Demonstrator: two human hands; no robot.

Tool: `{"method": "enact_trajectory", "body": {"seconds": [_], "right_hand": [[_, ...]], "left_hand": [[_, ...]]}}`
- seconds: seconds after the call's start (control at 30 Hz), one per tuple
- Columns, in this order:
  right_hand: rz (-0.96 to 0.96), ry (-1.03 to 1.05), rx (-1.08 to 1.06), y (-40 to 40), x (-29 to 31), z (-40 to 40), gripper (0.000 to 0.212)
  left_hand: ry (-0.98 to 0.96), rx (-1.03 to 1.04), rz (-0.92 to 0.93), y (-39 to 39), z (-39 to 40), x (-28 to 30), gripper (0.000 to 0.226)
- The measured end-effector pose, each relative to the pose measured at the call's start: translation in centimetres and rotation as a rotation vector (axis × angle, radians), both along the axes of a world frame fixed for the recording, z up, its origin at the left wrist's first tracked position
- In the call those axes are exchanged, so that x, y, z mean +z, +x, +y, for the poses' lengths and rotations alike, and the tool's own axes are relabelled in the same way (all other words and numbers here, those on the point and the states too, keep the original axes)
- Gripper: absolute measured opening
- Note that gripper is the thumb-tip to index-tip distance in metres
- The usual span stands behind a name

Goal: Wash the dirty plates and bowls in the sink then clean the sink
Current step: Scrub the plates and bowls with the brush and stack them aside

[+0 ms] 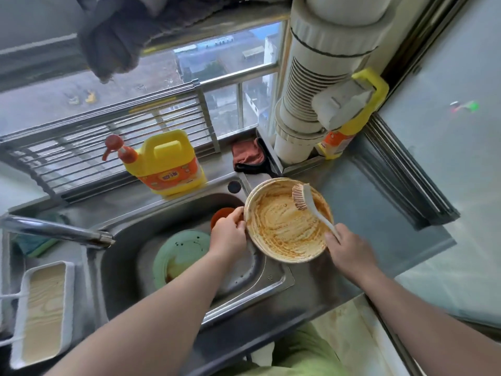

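Note:
A round plate point(282, 229) smeared with orange-yellow sauce is held tilted over the right rim of the steel sink point(130, 240). My left hand point(229, 232) grips its left edge. My right hand point(345, 246) grips the white handle of a dish brush point(311, 203), whose bristle head lies on the plate's upper right part. Down in the basin lies a green plate point(180, 252) with dark stains. Behind my left hand, an orange bowl point(221, 214) is partly hidden.
A yellow detergent jug point(168, 162) with a red pump stands behind the sink. The tap point(57, 230) reaches in from the left. A reddish cloth point(248, 156) lies at the back, a white tray point(43, 310) at the left, a wide white pipe point(314, 85) at the right.

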State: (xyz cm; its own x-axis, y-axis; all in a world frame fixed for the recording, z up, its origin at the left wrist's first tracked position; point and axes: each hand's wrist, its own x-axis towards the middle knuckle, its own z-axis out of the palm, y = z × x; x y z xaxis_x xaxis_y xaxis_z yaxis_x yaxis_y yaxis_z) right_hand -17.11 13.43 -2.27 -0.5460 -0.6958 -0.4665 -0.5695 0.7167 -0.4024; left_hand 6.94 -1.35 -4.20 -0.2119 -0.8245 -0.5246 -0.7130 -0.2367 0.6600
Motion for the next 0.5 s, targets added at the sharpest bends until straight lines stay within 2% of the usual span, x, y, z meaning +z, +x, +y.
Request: {"method": "enact_trajectory", "body": {"seconds": [0.13,0.3,0.4,0.47,0.5], "right_hand": [[-0.048,-0.097,0.063,3.2,1.1,0.5,0.034],[-0.277,-0.108,0.451,12.4,2.0,-3.2,0.036],[-0.332,-0.004,0.600,17.6,-1.2,-6.6,0.030],[-0.325,0.122,0.666,19.9,-4.0,-8.8,0.024],[-0.308,0.190,0.690,20.6,-5.4,-9.7,0.021]], "left_hand": [[0.017,0.121,-0.078,5.7,-0.2,-2.6,0.045],[0.227,0.446,-0.284,16.4,1.3,-5.6,0.048],[0.338,0.549,-0.313,21.5,2.5,-8.6,0.056],[0.417,0.627,-0.238,24.1,3.1,-12.2,0.063],[0.451,0.651,-0.224,23.8,3.2,-11.7,0.071]]}}
